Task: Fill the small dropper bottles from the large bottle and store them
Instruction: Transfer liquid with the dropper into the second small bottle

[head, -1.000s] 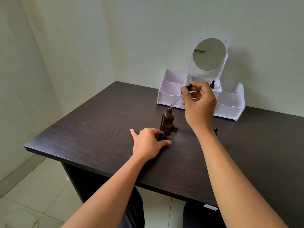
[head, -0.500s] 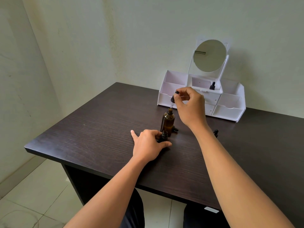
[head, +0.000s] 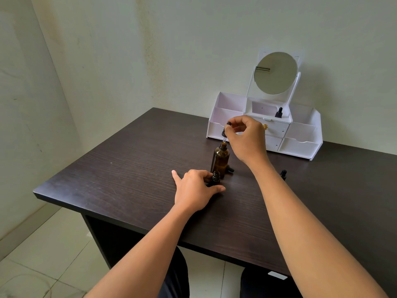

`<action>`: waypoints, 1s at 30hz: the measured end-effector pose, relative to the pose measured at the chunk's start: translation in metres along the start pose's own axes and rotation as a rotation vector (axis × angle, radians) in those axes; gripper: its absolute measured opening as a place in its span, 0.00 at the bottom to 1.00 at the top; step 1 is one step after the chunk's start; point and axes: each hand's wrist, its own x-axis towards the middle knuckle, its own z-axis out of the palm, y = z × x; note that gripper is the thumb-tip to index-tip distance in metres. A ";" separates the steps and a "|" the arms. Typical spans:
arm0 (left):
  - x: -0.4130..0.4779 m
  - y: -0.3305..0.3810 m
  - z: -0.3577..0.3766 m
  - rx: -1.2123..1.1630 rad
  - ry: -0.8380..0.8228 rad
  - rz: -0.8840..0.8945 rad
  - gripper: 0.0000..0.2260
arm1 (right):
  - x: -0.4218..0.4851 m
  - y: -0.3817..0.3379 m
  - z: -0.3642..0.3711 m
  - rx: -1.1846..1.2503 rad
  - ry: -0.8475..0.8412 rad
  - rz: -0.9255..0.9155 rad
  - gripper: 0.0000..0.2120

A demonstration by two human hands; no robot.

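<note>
The right grip is pinching the dropper, its tip meeting the mouth of the large bottle just beneath. The left grip is clasping the small dropper bottle against the surface.

Left hand hides most of the small bottle (neck shows).
</note>
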 end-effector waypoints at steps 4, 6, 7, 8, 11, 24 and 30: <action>0.000 0.000 0.000 0.002 0.002 0.000 0.19 | 0.001 0.002 0.000 -0.017 -0.014 0.020 0.05; 0.000 0.000 0.000 0.006 0.002 0.003 0.19 | 0.001 0.002 0.000 -0.017 -0.020 0.025 0.04; 0.000 0.000 0.000 0.007 0.000 0.004 0.19 | 0.000 0.002 0.000 -0.017 -0.018 0.026 0.04; 0.000 0.000 0.000 0.007 -0.001 0.004 0.19 | 0.000 0.002 0.000 -0.017 -0.016 0.028 0.04; 0.000 0.000 0.001 0.008 0.001 0.007 0.19 | 0.000 0.001 -0.001 -0.018 -0.032 0.037 0.06; 0.000 -0.002 0.001 0.001 0.010 0.013 0.18 | -0.006 0.005 0.000 -0.064 -0.149 0.121 0.05; 0.002 -0.003 0.002 -0.002 0.006 0.011 0.19 | -0.006 0.004 0.001 -0.105 -0.156 0.109 0.03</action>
